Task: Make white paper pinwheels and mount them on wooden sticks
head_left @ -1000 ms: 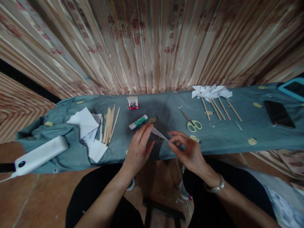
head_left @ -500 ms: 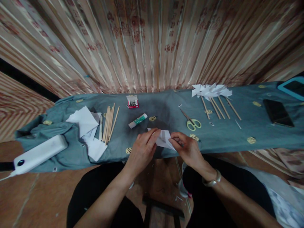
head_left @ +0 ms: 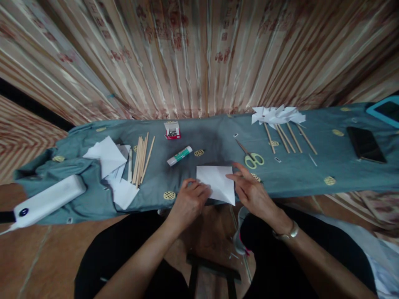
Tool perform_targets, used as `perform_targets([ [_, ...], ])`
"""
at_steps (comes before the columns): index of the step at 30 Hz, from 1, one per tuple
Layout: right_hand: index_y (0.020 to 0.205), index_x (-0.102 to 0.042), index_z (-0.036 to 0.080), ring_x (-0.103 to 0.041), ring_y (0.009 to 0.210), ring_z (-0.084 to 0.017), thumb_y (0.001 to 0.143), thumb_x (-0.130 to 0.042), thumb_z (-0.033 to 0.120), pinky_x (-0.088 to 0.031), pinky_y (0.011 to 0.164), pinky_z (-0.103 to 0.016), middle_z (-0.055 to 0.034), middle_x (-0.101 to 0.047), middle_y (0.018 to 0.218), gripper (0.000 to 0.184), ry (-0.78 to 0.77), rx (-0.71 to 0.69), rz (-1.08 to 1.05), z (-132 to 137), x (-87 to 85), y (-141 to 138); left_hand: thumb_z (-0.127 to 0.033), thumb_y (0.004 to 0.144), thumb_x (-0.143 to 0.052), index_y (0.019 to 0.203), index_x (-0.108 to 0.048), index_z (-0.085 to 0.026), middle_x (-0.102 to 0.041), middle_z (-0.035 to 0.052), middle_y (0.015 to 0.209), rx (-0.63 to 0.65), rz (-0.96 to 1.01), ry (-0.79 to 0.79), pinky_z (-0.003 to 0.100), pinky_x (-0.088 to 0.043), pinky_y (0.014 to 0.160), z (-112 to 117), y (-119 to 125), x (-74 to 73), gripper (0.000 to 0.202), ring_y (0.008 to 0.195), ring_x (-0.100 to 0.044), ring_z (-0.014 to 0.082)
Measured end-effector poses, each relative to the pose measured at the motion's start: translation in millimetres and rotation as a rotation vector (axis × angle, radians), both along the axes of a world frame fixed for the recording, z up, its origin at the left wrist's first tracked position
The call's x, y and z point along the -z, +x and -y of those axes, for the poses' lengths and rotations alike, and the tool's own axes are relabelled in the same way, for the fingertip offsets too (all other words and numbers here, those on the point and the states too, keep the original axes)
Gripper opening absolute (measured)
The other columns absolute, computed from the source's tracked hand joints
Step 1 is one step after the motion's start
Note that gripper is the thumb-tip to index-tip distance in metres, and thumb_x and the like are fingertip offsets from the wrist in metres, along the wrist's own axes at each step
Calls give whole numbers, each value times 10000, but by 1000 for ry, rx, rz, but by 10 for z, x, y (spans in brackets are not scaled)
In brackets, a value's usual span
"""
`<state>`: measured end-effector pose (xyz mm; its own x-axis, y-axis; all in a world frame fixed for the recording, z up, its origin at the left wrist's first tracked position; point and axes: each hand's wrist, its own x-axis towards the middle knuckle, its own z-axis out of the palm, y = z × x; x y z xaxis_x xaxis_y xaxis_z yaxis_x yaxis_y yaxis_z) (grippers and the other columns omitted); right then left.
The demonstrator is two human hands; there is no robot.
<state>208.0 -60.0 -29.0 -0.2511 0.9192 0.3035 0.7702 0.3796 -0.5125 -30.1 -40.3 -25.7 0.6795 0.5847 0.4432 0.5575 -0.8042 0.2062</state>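
A white square of paper [head_left: 217,181] lies flat on the grey-blue cloth [head_left: 311,174] near the table's front edge. My left hand [head_left: 189,200] rests at its lower left corner, fingers curled onto the paper's edge. My right hand [head_left: 252,192] lies on the paper's right side with fingers stretched out flat, pressing it down. A glue stick [head_left: 179,155] lies just beyond the paper, and yellow-handled scissors [head_left: 251,156] lie to the right of it.
Wooden sticks [head_left: 141,158] and loose white sheets [head_left: 111,165] lie at the left, with a white device [head_left: 46,200] at the far left. A small red box [head_left: 172,130] stands behind. Paper pinwheels on sticks [head_left: 280,123], a black phone [head_left: 365,144] and a blue tablet [head_left: 386,111] are at the right.
The paper, held folded in the air between both hands, has been opened out and laid flat on the cloth. Both hands have come down onto it.
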Motion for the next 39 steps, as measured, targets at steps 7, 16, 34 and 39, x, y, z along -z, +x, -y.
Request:
perform_targets([
  [7, 1295, -576, 271, -233, 1494, -317, 932, -475, 88, -374, 1085, -588, -124, -398, 1553, 419, 145, -158, 265, 139, -46, -48, -87, 945, -498, 1051, -659, -144, -740, 73, 1060, 4, 36, -25, 406, -478, 974, 14, -209, 60, 201, 916, -704, 169],
  [16, 1054, -711, 236, -635, 1118, -259, 922, -514, 130, -535, 945, -481, -94, -691, 1224, 261, 11, -224, 75, 194, -6, -164, -150, 904, -561, 1220, -627, -178, -683, 119, 1221, 9, -1, -163, 501, -455, 1022, 119, -279, 76, 324, 1122, -633, 243],
  [34, 955, -717, 215, -703, 700, -181, 809, -682, 361, -548, 641, -293, -22, -763, 789, 210, -406, 202, -518, -286, 140, -309, -335, 975, -502, 1227, -636, -183, -747, 76, 941, -297, 242, -432, 344, -549, 747, -45, -199, 121, 323, 819, -690, 206],
  [39, 976, -709, 219, -723, 732, -199, 797, -671, 343, -568, 687, -323, -37, -769, 817, 221, -382, 248, -466, -354, 152, -349, -256, 987, -447, 1434, -408, -140, -524, 167, 1446, -174, 7, -73, 464, -442, 1037, 78, -108, 39, 464, 1356, -468, 288],
])
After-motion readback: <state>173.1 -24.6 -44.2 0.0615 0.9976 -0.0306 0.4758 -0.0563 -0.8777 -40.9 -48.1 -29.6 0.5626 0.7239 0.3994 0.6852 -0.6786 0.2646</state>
